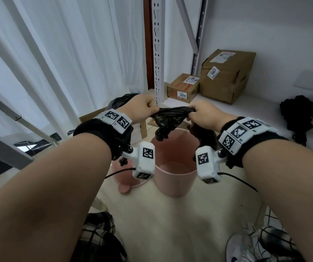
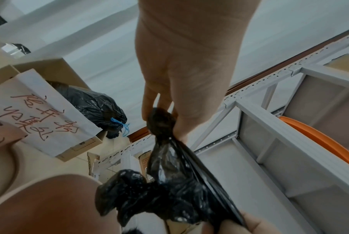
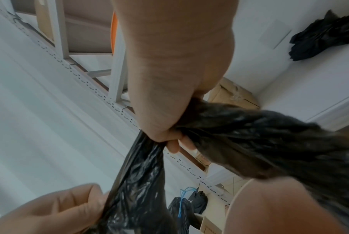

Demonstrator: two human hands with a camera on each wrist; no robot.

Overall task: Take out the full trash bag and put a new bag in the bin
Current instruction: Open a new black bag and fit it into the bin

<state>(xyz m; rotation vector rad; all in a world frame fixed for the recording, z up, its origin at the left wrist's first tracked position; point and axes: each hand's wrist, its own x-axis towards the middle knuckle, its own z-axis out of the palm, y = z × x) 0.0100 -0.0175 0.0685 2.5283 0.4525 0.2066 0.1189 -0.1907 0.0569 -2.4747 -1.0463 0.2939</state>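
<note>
A crumpled new black bag [image 1: 168, 118] hangs stretched between my two hands above the pink bin [image 1: 172, 163], which stands on the floor with nothing visible inside. My left hand [image 1: 146, 106] pinches the bag's left end [image 2: 161, 125]. My right hand [image 1: 199, 112] grips the right end, with a bunched part of the bag [image 3: 249, 136] trailing below the palm. A full black bag tied with a blue string [image 2: 101, 109] sits in a cardboard box [image 2: 49, 126] behind my left hand; in the head view only its top [image 1: 122, 100] shows.
A white metal shelf post [image 1: 157, 53] rises just behind the hands. Two cardboard parcels [image 1: 225, 76] sit on the low white shelf, with a black cloth heap [image 1: 299, 114] to the right. The pink lid [image 1: 125, 178] lies left of the bin. White curtains hang on the left.
</note>
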